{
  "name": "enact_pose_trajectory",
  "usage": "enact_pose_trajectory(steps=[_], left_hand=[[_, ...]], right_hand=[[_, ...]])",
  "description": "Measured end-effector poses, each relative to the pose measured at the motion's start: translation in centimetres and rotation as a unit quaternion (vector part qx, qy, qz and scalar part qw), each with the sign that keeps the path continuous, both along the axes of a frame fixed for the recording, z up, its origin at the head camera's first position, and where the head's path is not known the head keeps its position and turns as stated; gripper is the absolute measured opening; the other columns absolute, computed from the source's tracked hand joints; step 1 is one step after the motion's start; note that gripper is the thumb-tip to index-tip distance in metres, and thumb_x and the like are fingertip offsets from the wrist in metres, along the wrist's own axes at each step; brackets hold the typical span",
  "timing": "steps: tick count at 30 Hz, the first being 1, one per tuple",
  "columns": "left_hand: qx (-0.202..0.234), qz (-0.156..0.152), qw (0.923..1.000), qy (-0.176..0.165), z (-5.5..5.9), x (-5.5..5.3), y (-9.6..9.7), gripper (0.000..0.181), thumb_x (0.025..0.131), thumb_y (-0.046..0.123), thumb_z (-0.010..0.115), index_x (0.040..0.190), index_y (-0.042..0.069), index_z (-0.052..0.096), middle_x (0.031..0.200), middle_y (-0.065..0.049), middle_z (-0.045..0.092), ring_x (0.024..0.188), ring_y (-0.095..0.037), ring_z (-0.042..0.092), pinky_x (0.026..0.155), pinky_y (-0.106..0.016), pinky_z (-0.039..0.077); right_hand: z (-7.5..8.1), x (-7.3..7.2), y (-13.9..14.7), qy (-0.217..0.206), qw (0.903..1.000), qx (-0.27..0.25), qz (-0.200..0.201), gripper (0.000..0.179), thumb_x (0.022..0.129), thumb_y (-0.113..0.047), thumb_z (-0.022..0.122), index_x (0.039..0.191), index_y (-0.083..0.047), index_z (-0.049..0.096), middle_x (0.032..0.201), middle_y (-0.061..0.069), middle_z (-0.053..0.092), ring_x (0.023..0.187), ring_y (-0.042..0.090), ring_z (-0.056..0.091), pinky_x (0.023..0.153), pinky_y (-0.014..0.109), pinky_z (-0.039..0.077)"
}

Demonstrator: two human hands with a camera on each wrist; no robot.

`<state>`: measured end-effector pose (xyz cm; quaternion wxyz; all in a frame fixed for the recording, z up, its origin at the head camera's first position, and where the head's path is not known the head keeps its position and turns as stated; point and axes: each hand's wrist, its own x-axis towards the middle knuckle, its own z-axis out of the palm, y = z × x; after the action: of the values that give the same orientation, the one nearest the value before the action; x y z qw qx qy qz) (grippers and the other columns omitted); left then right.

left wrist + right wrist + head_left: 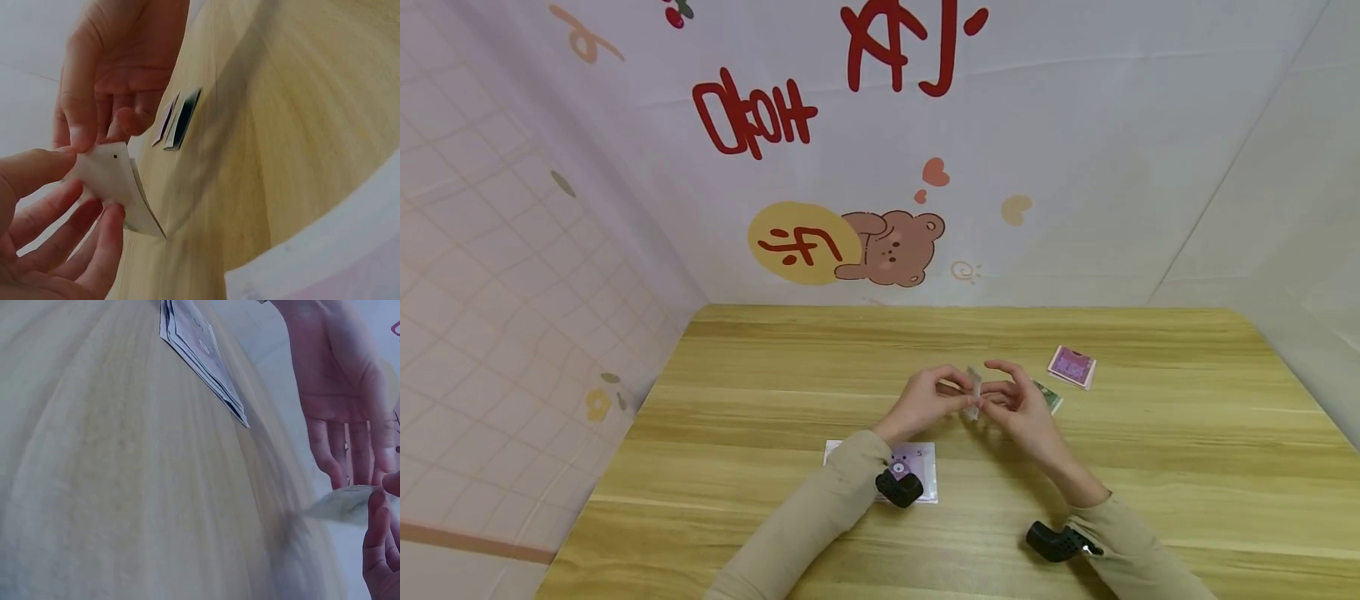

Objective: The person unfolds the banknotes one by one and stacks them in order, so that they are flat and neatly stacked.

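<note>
Above the middle of the table, my left hand (928, 402) and right hand (1026, 412) pinch a small folded paper note (974, 392) between thumbs and fingers. In the left wrist view the note (109, 172) shows a pale face with a dark dot, and its layers part slightly at one edge. The right wrist view shows its pale greenish side edge-on. A purple stack of notes (919, 467), printed with a bear and a 5, lies under my left wrist and is partly hidden by the sleeve. Behind my right hand lies a green folded note (1049, 398), partly covered.
A purple folded note (1072, 367) lies farther right on the wooden table (760, 383), beyond the green one. A white printed cloth (1075, 150) hangs behind the table's far edge and along the sides. Black wrist cameras (901, 489) sit on both sleeves.
</note>
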<state>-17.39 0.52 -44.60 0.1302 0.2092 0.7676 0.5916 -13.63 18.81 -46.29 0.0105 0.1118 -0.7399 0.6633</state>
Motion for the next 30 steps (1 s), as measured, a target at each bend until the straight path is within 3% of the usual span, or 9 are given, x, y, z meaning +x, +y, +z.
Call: enact_pose_trajectory(steps=[7,14,18,23,27,30], left_hand=[[0.041,0.018,0.999,0.0,0.7,0.5,0.3,0.017,0.087,-0.001,0.068,0.101,-0.01,0.064,0.105,-0.022,0.065,0.095,-0.036,0.066,0.075,-0.023,0.053],[0.061,0.023,0.9979,0.009,3.7,2.1,0.0,0.014,0.087,-0.01,0.063,0.1,-0.016,0.062,0.1,-0.029,0.064,0.095,-0.042,0.064,0.076,-0.02,0.052],[0.077,0.031,0.9965,0.01,3.9,2.3,0.1,0.014,0.087,-0.012,0.061,0.101,-0.017,0.061,0.098,-0.031,0.064,0.093,-0.043,0.064,0.081,-0.031,0.054],[0.113,0.051,0.9921,-0.02,3.4,2.1,0.0,0.018,0.088,-0.015,0.059,0.105,-0.017,0.056,0.099,-0.035,0.063,0.091,-0.045,0.064,0.081,-0.053,0.052],[0.128,0.077,0.9877,-0.047,3.1,1.9,-0.4,0.021,0.088,-0.013,0.059,0.109,-0.014,0.054,0.098,-0.033,0.064,0.087,-0.042,0.066,0.081,-0.056,0.051],[0.132,0.091,0.9856,-0.052,3.0,1.8,-0.8,0.025,0.089,-0.012,0.059,0.113,-0.013,0.052,0.097,-0.032,0.065,0.083,-0.04,0.066,0.08,-0.058,0.05]], right_hand=[[0.3,0.0,-0.5,0.013,0.999,0.04,-0.014,0.042,0.086,0.008,0.067,0.125,0.005,0.053,0.107,0.022,0.06,0.093,0.023,0.063,0.079,0.025,0.053],[0.2,-0.2,-0.5,0.023,0.9978,0.057,-0.024,0.038,0.086,0.002,0.069,0.122,0.003,0.057,0.119,0.019,0.058,0.1,0.029,0.059,0.083,0.031,0.052],[0.3,-0.1,-0.5,0.037,0.9966,0.066,-0.033,0.032,0.089,-0.001,0.066,0.121,0.003,0.059,0.12,0.018,0.06,0.101,0.028,0.058,0.083,0.03,0.051],[0.3,0.0,-0.3,0.054,0.9968,0.047,-0.035,0.029,0.091,0.003,0.062,0.119,0.007,0.059,0.119,0.022,0.06,0.101,0.034,0.059,0.082,0.024,0.051],[0.4,0.2,-0.3,0.057,0.9964,0.042,-0.048,0.03,0.09,0.004,0.063,0.12,0.008,0.057,0.118,0.025,0.059,0.1,0.034,0.06,0.08,0.022,0.052],[0.5,0.3,-0.3,0.048,0.9968,0.026,-0.058,0.033,0.089,0.007,0.064,0.12,0.009,0.053,0.116,0.027,0.058,0.096,0.027,0.063,0.078,0.022,0.052]])
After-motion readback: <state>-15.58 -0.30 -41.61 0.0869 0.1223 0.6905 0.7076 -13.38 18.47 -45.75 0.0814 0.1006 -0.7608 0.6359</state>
